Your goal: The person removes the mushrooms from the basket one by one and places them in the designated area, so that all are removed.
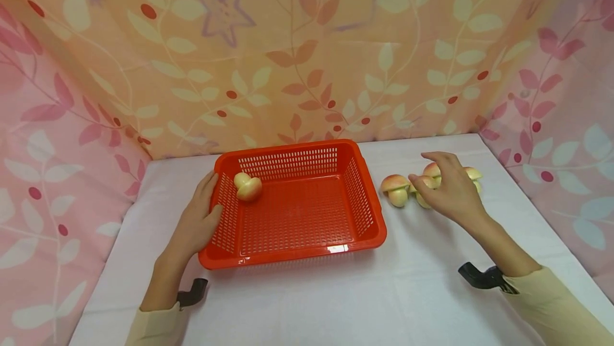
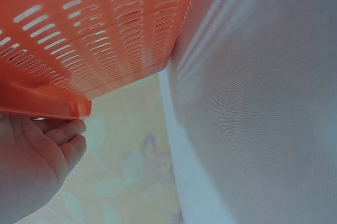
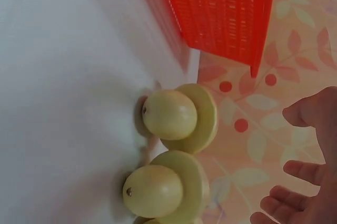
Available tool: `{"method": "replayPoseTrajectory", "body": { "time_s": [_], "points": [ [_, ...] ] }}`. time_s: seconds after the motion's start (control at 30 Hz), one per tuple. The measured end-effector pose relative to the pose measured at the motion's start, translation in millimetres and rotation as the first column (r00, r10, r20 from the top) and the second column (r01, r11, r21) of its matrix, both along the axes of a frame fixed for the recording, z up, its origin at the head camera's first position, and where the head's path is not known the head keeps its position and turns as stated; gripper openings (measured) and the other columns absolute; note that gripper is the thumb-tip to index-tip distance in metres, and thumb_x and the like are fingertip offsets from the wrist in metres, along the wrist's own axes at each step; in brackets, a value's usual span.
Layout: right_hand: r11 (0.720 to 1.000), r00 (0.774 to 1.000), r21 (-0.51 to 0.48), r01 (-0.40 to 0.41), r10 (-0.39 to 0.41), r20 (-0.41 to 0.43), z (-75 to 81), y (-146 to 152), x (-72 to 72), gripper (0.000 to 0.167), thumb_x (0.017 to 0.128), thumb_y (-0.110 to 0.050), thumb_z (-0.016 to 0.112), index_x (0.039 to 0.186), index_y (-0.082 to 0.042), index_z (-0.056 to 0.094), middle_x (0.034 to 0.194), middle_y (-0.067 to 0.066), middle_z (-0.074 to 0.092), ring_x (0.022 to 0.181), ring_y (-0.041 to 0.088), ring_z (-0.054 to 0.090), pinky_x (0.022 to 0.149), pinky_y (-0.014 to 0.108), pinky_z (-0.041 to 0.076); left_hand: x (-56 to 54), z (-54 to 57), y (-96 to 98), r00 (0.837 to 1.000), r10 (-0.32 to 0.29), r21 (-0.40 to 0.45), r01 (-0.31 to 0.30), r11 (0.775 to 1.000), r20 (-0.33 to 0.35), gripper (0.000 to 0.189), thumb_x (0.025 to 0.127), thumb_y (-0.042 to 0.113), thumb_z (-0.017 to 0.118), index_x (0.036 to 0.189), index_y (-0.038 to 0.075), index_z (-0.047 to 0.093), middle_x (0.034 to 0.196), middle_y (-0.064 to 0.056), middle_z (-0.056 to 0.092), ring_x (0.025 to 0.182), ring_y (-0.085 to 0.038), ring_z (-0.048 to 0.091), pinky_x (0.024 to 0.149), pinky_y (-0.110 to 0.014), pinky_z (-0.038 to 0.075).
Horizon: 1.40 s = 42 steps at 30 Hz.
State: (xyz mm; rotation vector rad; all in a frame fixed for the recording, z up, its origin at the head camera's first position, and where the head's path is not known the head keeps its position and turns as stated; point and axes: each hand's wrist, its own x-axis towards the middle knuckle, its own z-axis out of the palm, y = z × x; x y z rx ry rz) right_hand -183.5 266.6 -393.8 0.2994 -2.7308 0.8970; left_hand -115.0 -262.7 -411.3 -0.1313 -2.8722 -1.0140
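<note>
An orange-red plastic basket with slotted walls stands on the white-covered table. My left hand rests against its left rim, fingers fairly straight; the left wrist view shows these fingers touching the rim's edge. One toy mushroom, with a pale yellow stem and reddish cap, lies inside at the back left. Right of the basket, several similar toy mushrooms sit together, among them a leftmost mushroom and a rightmost mushroom. Above this group is my right hand, thumb and fingers spread apart, holding nothing and partly hiding some.
The table's white cloth extends in front of the basket. Floral curtains rise behind and at both sides. A black strap piece sits at the right wrist, and another black piece at the left.
</note>
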Motion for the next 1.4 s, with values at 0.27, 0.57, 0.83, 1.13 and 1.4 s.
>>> {"method": "replayPoseTrajectory", "body": {
  "time_s": [0.27, 0.57, 0.83, 1.13, 1.4],
  "points": [
    [0.998, 0.998, 0.013, -0.059, 0.060, -0.031, 5.0, -18.6, -1.1, 0.062, 0.091, -0.033, 0.080, 0.141, -0.002, 0.061, 0.147, 0.026, 0.056, 0.136, 0.046, 0.052, 0.105, 0.071, 0.046, 0.0, -0.9, -0.1, 1.000, -0.003, -0.005, 0.003, 1.000, -0.003, 0.072, 0.102, 0.008, 0.048, 0.168, 0.002, 0.019, 0.179, -0.014, 0.015, 0.161, -0.046, 0.025, 0.124, -0.074, 0.028],
    [0.992, 0.991, 0.037, -0.124, 0.125, -0.037, 12.3, -38.5, -4.0, 0.060, 0.093, -0.037, 0.077, 0.142, -0.005, 0.061, 0.147, 0.020, 0.057, 0.135, 0.042, 0.056, 0.103, 0.068, 0.052, -3.4, 0.5, 0.6, 1.000, 0.001, -0.003, -0.001, 1.000, 0.006, 0.073, 0.102, 0.008, 0.047, 0.169, 0.004, 0.017, 0.179, -0.013, 0.014, 0.161, -0.045, 0.024, 0.124, -0.075, 0.027],
    [0.977, 0.976, 0.040, -0.211, 0.213, -0.046, 21.8, -58.4, -10.5, 0.059, 0.092, -0.033, 0.080, 0.141, -0.007, 0.062, 0.148, 0.017, 0.058, 0.136, 0.040, 0.056, 0.106, 0.066, 0.051, -1.4, 2.5, 1.1, 1.000, -0.007, -0.008, 0.007, 1.000, -0.010, 0.073, 0.102, 0.007, 0.048, 0.169, 0.003, 0.019, 0.178, -0.014, 0.016, 0.161, -0.045, 0.024, 0.124, -0.073, 0.027],
    [0.903, 0.904, 0.053, -0.427, 0.428, -0.015, 29.6, -84.9, -18.0, 0.059, 0.093, -0.029, 0.080, 0.145, -0.009, 0.060, 0.151, 0.011, 0.055, 0.143, 0.032, 0.051, 0.114, 0.059, 0.050, 2.2, 2.0, -1.0, 1.000, -0.002, 0.000, 0.002, 1.000, -0.006, 0.073, 0.101, 0.007, 0.049, 0.168, 0.002, 0.020, 0.178, -0.014, 0.015, 0.161, -0.045, 0.024, 0.124, -0.073, 0.027],
    [0.873, 0.874, 0.062, -0.484, 0.486, -0.011, 32.2, -99.2, -20.7, 0.057, 0.093, -0.027, 0.079, 0.144, -0.011, 0.060, 0.142, 0.011, 0.060, 0.132, 0.029, 0.058, 0.110, 0.055, 0.054, 0.2, -0.1, 0.1, 1.000, 0.001, 0.005, -0.001, 1.000, 0.009, 0.073, 0.103, 0.009, 0.048, 0.169, 0.003, 0.018, 0.179, -0.012, 0.013, 0.162, -0.044, 0.023, 0.125, -0.073, 0.027]
  ]
}}
